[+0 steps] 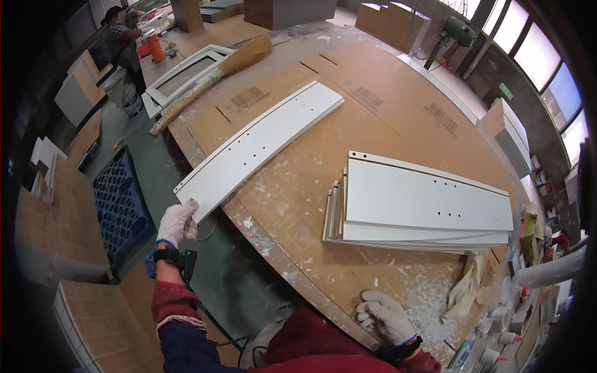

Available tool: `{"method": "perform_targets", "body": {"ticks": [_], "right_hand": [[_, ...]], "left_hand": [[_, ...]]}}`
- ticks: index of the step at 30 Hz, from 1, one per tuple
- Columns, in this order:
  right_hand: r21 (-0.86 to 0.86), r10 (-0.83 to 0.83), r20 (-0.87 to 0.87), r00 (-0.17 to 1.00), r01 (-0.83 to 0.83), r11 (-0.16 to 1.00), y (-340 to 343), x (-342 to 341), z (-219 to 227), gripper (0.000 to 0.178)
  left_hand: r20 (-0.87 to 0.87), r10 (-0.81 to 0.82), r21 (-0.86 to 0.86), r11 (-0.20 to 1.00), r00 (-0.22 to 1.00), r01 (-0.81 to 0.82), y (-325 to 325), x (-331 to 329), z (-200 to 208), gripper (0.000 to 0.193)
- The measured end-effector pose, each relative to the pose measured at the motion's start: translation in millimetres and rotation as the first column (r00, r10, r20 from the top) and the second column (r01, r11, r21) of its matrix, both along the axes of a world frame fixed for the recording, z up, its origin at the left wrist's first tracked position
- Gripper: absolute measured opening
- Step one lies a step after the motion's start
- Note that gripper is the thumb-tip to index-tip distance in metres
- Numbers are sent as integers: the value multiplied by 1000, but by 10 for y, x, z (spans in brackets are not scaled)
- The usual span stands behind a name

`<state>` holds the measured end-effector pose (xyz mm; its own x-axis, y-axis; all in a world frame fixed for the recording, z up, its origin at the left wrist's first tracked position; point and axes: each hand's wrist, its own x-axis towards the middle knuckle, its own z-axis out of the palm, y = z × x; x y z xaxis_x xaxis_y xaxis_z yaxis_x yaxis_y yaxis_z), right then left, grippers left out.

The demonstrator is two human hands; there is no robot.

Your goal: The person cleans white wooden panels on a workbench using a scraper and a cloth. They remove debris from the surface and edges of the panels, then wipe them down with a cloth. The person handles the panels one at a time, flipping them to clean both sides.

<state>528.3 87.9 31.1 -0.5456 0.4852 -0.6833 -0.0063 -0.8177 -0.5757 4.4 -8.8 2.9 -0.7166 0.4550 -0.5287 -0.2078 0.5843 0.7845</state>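
Observation:
My left hand (180, 222), in a white knit glove, is closed on the near end of a long white drilled panel (261, 146). That panel lies slantwise on the cardboard-covered table, its near end jutting past the table edge. It has rows of small holes and a dark groove along one long side. At the table's near edge rests my right hand (387, 316), also gloved, its fingers loosely bent and apart with nothing visible in them. Beyond it lies a stack of similar white panels (423, 199), slightly fanned out at the left end.
Brown cardboard (292, 211) covers the table. White chips (429, 304) and a pale cloth (465, 289) lie near the right hand. A straw broom (242, 56) and white frames (180, 74) are at the far left; a blue pallet (121, 205) stands left. Another person (121, 40) works far off.

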Motion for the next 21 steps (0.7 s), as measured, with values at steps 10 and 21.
{"method": "perform_targets", "body": {"ticks": [10,21], "right_hand": [[581,-134,386,912,-127,804,164,25,-198,29],[760,-307,555,773,-321,565,269,12,-164,28]], "left_hand": [[-768,-503,-459,864,397,207,1289,220,1014,67],[-432,-902,-787,369,-14,495,4310,579,389,117]]}}
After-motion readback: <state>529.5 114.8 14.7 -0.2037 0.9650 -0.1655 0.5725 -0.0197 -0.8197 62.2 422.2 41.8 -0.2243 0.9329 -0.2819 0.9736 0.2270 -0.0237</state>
